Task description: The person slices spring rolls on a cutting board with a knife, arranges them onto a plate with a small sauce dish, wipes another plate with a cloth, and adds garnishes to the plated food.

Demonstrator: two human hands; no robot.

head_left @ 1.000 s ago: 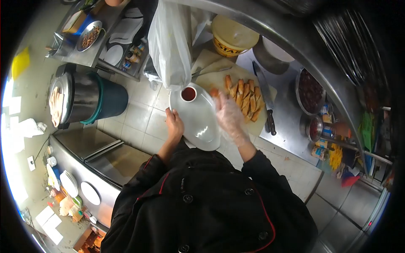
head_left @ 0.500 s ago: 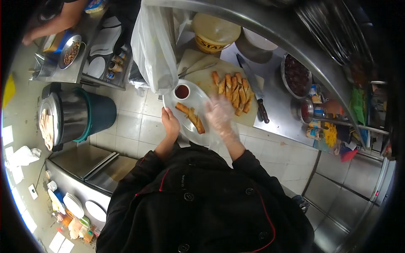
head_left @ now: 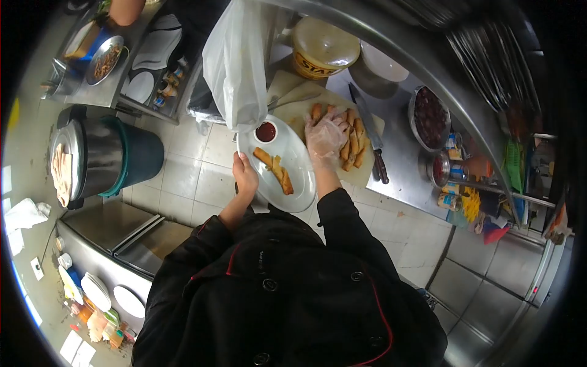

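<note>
My bare left hand (head_left: 246, 177) grips the left rim of a white oval plate (head_left: 296, 153), held in front of my body. On the plate stand a small white cup of red sauce (head_left: 266, 131) and fried rolls (head_left: 284, 179) laid end to end. My right hand (head_left: 325, 137), in a clear plastic glove, is over the left side of a pile of golden fried rolls (head_left: 354, 144). Its fingers look spread and touch the rolls; their tips are partly hidden. The pile lies on a pale cutting board (head_left: 293, 112), with a dark-handled knife (head_left: 365, 116) along its right side.
A plastic bag (head_left: 235, 67) hangs just beyond the plate. Behind the board stands a yellow-labelled tub (head_left: 324, 49). To the right are a bowl of dark red food (head_left: 429, 116) and a smaller bowl (head_left: 439, 169). Another person's arm (head_left: 126, 11) shows at upper left.
My right hand has moved from beside the plate's right edge, forward and right, onto the pile of rolls. My left hand still holds the plate.
</note>
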